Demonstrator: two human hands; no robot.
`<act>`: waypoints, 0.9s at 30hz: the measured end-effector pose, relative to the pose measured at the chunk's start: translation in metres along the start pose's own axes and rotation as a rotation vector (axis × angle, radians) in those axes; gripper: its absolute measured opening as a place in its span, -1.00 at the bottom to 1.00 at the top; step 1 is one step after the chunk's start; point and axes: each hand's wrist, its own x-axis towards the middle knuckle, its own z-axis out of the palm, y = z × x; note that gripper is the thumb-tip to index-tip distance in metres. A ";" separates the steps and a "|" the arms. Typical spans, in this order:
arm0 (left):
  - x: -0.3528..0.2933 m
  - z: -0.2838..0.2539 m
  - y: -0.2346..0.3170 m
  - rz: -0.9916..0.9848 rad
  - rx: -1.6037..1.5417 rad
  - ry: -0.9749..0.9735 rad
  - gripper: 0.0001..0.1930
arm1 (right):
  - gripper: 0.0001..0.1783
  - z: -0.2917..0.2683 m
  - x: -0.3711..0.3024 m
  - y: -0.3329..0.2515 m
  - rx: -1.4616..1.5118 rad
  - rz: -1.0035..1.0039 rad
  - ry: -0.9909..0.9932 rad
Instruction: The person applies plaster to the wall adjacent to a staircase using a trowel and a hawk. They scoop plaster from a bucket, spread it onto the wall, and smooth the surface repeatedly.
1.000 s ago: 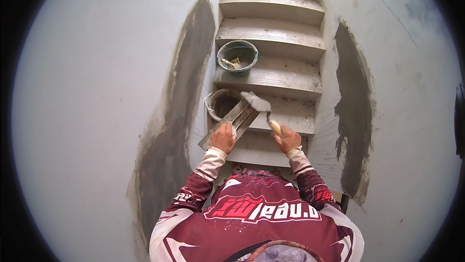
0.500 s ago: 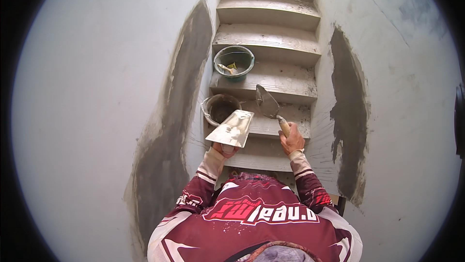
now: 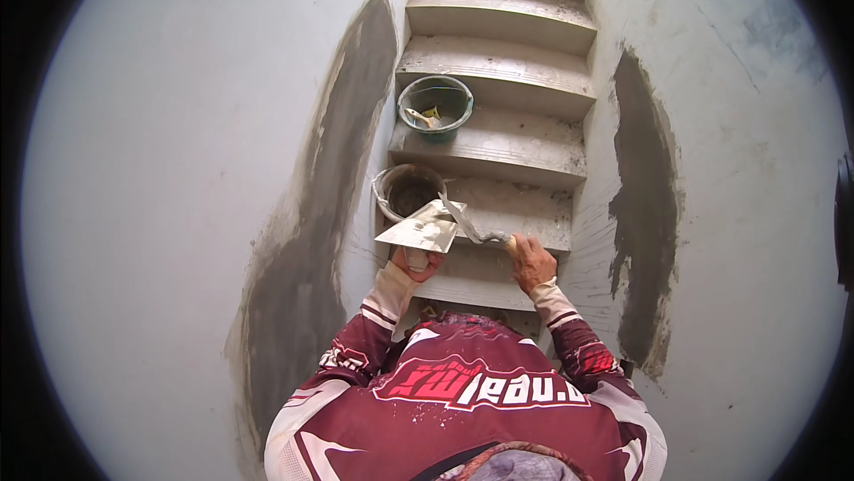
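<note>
My left hand (image 3: 420, 266) is closed on a plastering trowel (image 3: 422, 234), whose wide metal blade lies face up above the fingers with pale smears on it. In my right hand (image 3: 535, 264) is a pointed bricklaying trowel (image 3: 471, 228), gripped by its wooden handle. Its blade is turned on edge against the right side of the plastering trowel's blade, and they seem to touch. Just beyond both tools a mortar-stained bucket (image 3: 381, 195) stands on a step, dark inside; the plastering trowel covers part of its near rim.
One step higher sits a green bucket (image 3: 469, 109) with a paintbrush (image 3: 418, 116) and a small yellow thing inside. Concrete stairs (image 3: 507, 138) rise ahead between two pale walls. Dark grey plaster patches run along the left wall (image 3: 325, 187) and right wall (image 3: 644, 205).
The pointed trowel has swung left and tipped onto its edge, from over the step to the plastering trowel's blade. The plastering trowel has tilted slightly flatter. The view has shifted a little.
</note>
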 end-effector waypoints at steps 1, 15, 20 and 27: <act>-0.004 0.012 -0.002 0.017 -0.001 0.026 -0.50 | -0.58 -0.004 -0.001 0.004 0.004 -0.025 0.006; -0.010 0.031 0.022 -0.134 -0.077 -0.318 -0.41 | -0.62 -0.001 0.013 -0.008 0.658 0.311 -0.165; -0.004 0.016 0.008 -0.168 -0.093 -0.316 -0.44 | -0.72 0.000 0.030 -0.050 1.193 0.500 -0.591; -0.031 0.010 0.014 -0.023 -0.081 -0.304 -0.50 | -0.76 -0.013 -0.016 0.004 0.938 0.429 -0.794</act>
